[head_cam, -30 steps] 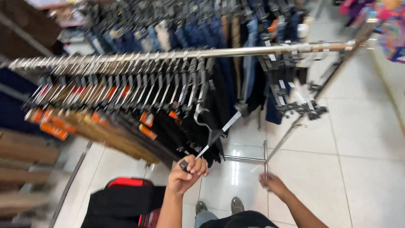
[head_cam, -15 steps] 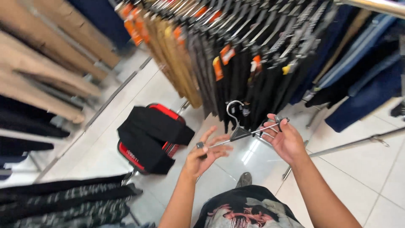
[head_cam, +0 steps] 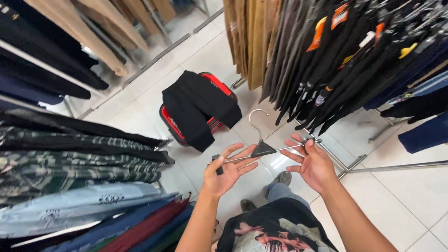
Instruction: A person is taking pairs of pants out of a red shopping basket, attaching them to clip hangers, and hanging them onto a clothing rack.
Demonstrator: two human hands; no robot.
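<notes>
I hold an empty metal clip hanger (head_cam: 264, 149) level in front of me, its hook pointing up. My left hand (head_cam: 227, 170) pinches its left end by the black clip, fingers spread. My right hand (head_cam: 313, 163) grips the right end of the bar by the other clip. Nothing hangs from the hanger. Below it lies white tiled floor (head_cam: 410, 196) and my shoes.
A red shopping basket (head_cam: 171, 122) draped with black clothes (head_cam: 198, 105) stands on the floor ahead. A rack of dark and tan trousers (head_cam: 326, 60) hangs at the upper right. Folded and hanging garments (head_cam: 70, 158) fill racks at the left.
My view has swung down and left from the hanger rail to the floor and basket. Both hands now hold the hanger's ends; earlier only my left hand held it.
</notes>
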